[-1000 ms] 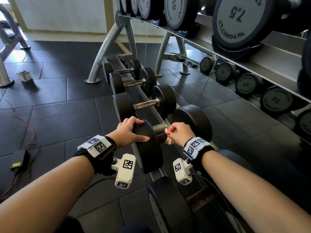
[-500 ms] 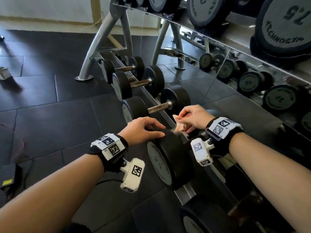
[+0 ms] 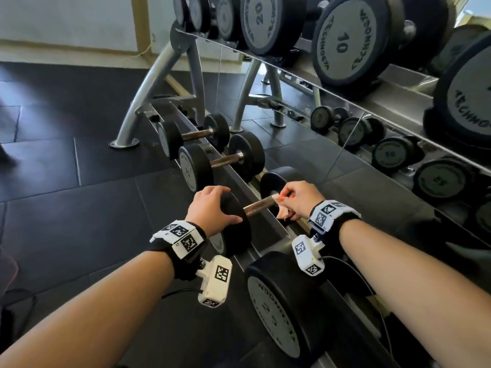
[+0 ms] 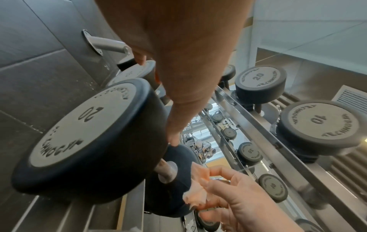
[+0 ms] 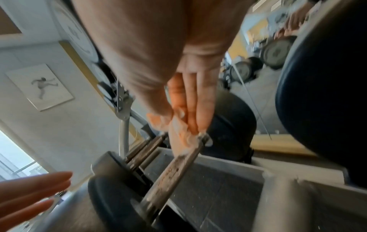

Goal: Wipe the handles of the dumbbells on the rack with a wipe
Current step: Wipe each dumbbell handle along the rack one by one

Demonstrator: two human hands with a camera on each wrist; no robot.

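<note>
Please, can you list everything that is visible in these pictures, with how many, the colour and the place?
Lower-rail dumbbells: four in the head view, black heads, rusty-brown handles, in a row on the lower rail.
Handle: one, brown metal, on the third dumbbell from the far end, between the two hands.
Wipe: one, pale pink, crumpled, at the far end of that handle.
Upper-rail dumbbells: several, black with grey faces marked 20 and 10, on the upper rail.
Rack: one, silver-grey metal, on the floor.
Floor: dark tiles.
Mirror: behind the rack, shows reflected dumbbells.
Left hand: rests on the near head of the third dumbbell.
Right hand: pinches the wipe at the handle.
</note>
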